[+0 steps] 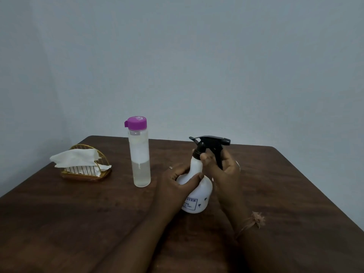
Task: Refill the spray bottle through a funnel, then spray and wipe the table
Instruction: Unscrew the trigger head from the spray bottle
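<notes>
Your left hand wraps the shoulder of the white spray bottle, thumb across the front, so its grip is clenched on the body. Your right hand has its grip closed around the bottle's neck, thumb pressed at the collar just below the black trigger head, whose nozzle points right. The spray bottle stands upright on the dark wooden tabletop, near the centre and a little to the right. Just left of your left hand and slightly farther back stands a clear water bottle with a purple cap, upright and partly filled. Far left, a wire napkin holder carries white tissues. A thread bracelet circles your right wrist.
</notes>
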`<state>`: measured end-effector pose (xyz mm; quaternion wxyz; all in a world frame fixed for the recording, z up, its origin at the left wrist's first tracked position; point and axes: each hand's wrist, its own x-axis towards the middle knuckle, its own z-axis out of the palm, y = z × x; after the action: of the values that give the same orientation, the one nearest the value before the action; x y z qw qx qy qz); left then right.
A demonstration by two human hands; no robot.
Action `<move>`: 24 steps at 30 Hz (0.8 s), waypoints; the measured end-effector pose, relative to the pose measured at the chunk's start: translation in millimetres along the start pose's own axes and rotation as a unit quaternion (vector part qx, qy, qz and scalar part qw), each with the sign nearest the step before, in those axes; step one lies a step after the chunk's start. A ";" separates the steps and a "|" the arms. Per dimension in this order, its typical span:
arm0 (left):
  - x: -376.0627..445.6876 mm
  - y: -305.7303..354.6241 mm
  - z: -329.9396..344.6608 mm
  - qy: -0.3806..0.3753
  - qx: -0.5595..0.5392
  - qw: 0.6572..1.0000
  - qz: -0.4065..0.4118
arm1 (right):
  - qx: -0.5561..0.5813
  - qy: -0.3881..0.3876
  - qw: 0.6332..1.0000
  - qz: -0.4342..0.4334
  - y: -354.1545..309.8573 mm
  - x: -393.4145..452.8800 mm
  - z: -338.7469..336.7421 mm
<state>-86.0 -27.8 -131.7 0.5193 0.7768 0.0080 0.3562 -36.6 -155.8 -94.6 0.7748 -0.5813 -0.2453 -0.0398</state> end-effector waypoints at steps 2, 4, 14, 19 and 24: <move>0.6 -1.9 0.8 -0.003 0.002 1.000 -0.002 | -0.033 -0.001 0.999 -0.013 -0.9 -0.1 0.6; -0.5 -4.6 2.4 -0.006 0.005 1.000 -0.004 | -0.007 0.024 1.000 -0.013 -6.8 1.7 0.8; 0.3 -7.6 2.3 -0.018 0.017 0.999 -0.024 | 0.346 0.221 0.912 -0.008 -35.3 39.1 -51.1; 0.9 -9.9 -3.5 0.005 0.030 0.999 -0.038 | 0.355 0.332 0.870 0.082 -9.0 40.1 -76.7; -1.3 -5.0 -6.4 0.057 -0.014 0.997 -0.059 | 0.215 0.383 0.878 0.192 2.0 35.0 -99.0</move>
<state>-88.7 -20.8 -135.1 0.5487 0.7462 0.0785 0.3688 27.8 -238.5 -101.7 0.9067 -0.3752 0.1844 -0.0557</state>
